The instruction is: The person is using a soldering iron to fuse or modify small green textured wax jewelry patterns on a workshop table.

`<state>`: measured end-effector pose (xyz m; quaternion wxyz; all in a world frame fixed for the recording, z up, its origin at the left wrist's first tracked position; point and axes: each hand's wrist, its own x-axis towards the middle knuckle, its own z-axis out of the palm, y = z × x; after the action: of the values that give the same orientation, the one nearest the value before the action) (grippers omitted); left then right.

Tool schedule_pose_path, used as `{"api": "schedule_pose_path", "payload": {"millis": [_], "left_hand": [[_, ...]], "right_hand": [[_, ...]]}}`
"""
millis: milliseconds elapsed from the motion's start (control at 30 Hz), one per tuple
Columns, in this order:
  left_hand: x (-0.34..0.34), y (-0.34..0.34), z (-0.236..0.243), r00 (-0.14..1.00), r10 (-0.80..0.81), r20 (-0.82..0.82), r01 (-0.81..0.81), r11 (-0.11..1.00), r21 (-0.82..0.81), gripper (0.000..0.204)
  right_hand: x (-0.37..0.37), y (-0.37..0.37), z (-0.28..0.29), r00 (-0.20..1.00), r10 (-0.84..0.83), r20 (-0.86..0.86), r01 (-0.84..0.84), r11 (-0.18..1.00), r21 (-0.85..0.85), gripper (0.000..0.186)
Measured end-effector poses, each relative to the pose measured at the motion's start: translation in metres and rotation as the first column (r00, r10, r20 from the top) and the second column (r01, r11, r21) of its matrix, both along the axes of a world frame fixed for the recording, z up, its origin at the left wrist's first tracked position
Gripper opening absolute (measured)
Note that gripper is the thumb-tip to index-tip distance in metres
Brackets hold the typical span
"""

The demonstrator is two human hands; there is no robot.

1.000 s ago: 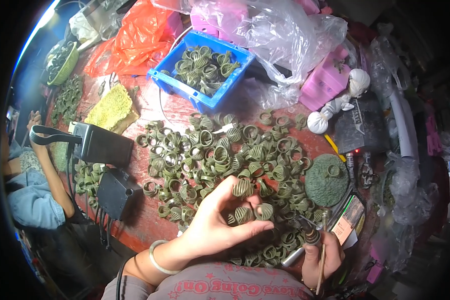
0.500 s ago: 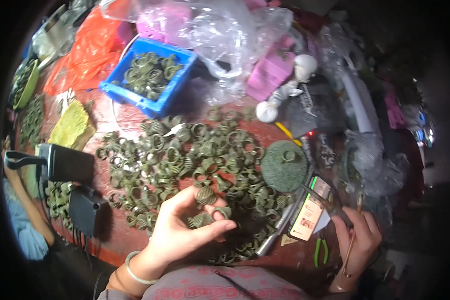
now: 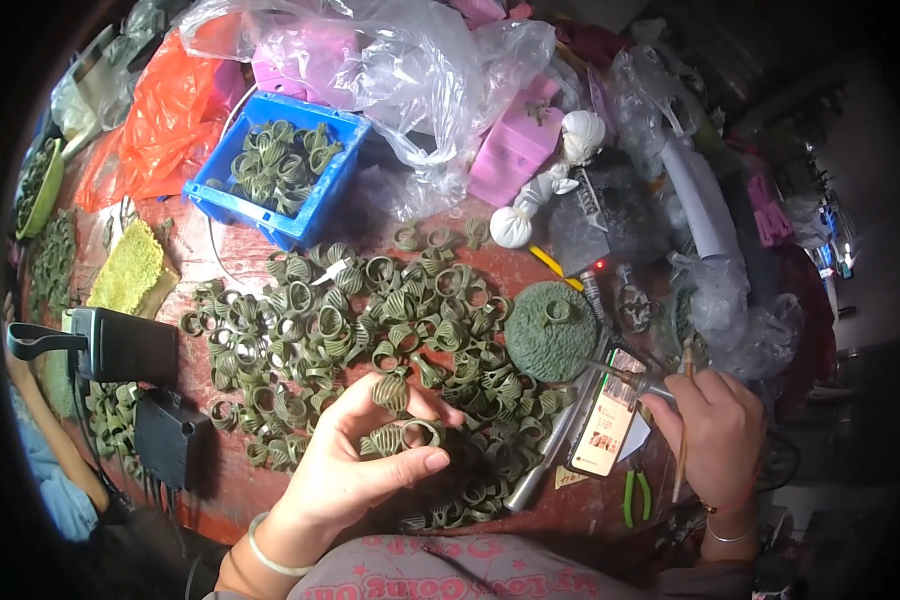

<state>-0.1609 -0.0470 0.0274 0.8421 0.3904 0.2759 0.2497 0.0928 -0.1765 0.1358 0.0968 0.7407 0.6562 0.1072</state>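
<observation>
below the hands and green rings, pink lettering on grey shirt

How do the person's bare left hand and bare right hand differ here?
The bare left hand holds small green ribbed rings; the bare right hand holds a thin brown stick and a slim pen-shaped tool. The left wrist wears a thick pale bangle; the right, a thin silvery bracelet. Both hands are ungloved and occupied.

Striped green rings, blue bin
</observation>
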Motion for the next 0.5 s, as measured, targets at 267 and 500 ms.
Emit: {"api": "schedule_pose_path", "payload": {"millis": [267, 500], "left_hand": [[-0.001, 0.001, -0.003, 1.0, 0.03, -0.002, -0.03, 0.994, -0.106, 0.034], [0.0, 0.001, 0.003, 0.999, 0.047, 0.026, -0.036, 0.948, -0.316, 0.033]], "right_hand": [[0.0, 0.009, 0.003, 1.0, 0.017, 0.014, -0.016, 0.998, -0.065, 0.022], [0.003, 0.009, 0.004, 1.0, 0.022, 0.016, -0.021, 0.997, -0.076, 0.022]]}}
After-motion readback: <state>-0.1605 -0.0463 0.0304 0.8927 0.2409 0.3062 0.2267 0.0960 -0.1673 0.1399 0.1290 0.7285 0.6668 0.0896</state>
